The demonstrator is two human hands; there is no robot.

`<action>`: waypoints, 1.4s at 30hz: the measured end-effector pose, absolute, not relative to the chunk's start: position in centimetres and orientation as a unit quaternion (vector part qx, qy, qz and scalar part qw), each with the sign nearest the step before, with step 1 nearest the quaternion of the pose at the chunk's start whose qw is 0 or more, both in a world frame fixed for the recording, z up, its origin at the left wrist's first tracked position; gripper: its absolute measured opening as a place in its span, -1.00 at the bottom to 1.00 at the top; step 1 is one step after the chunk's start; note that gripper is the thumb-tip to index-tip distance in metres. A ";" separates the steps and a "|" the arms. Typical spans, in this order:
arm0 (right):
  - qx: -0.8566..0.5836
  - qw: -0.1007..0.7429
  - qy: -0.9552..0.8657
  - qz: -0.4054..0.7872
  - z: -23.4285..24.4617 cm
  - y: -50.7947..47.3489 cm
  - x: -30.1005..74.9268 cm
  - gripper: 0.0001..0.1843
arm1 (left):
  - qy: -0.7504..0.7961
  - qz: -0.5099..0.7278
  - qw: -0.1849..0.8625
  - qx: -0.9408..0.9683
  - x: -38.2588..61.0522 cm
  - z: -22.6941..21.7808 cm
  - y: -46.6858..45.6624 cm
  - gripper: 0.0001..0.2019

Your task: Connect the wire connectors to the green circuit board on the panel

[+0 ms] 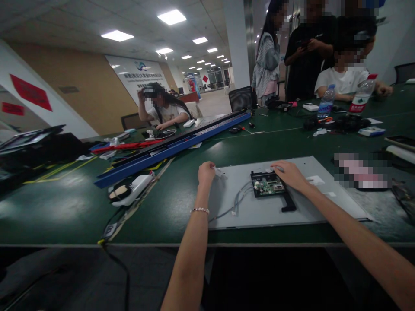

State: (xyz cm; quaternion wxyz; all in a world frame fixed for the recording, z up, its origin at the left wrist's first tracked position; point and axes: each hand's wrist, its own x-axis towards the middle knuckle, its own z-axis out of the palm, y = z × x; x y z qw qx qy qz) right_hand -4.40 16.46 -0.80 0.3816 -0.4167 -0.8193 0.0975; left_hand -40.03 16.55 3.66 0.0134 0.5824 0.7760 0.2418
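Observation:
At the far left corner of a flat grey metal panel (240,214), my left hand (206,173) is closed in a pinch on a small whitish piece of film or tape (219,172). A green circuit board (268,186) sits in a black plastic bracket (288,203) on the panel. My right hand (291,173) is at the bracket's far right corner, fingers bent together over something small and greyish that I cannot make out. Grey cables (239,198) run from the board toward the panel's near left edge. Pale tape patches (315,179) lie right of the bracket.
Left on the green table (65,207) are a white device (136,189) and a long blue rail (171,152). Two bottles (326,103) stand at the back right, near a phone (403,141). Several other people are around the table.

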 end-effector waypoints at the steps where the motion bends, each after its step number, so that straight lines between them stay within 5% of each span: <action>1: -0.416 0.381 -0.820 0.098 -0.7 16.4 -4.4 -0.71 | 0.772 0.250 0.008 0.584 -39.9 3.9 16.6 -0.65; 5: -0.417 0.382 -0.819 0.101 -0.5 16.1 -4.4 -0.71 | 0.722 0.340 0.041 0.602 -39.0 5.3 16.6 -0.72; 10: -0.420 0.393 -0.811 0.110 0.0 15.7 -4.1 -0.70 | 0.619 0.469 0.214 0.592 -37.0 8.2 14.9 -0.73; 20: -0.323 0.389 -0.850 0.148 2.9 10.4 -6.9 -0.64 | 0.577 0.388 0.301 0.653 -33.4 5.5 8.5 -0.84; 28: -0.186 0.258 -0.945 0.079 3.2 4.9 -9.8 -0.61 | 0.640 0.318 0.174 0.678 -32.1 4.0 7.0 -0.77; 36: -0.200 0.261 -0.942 0.063 2.6 3.7 -10.7 -0.69 | 0.664 0.269 0.001 0.698 -31.3 4.5 5.4 -0.64; 42: -0.216 0.261 -0.939 0.063 2.3 3.2 -11.1 -0.70 | 0.628 0.213 -0.123 0.739 -28.2 5.3 1.7 -0.76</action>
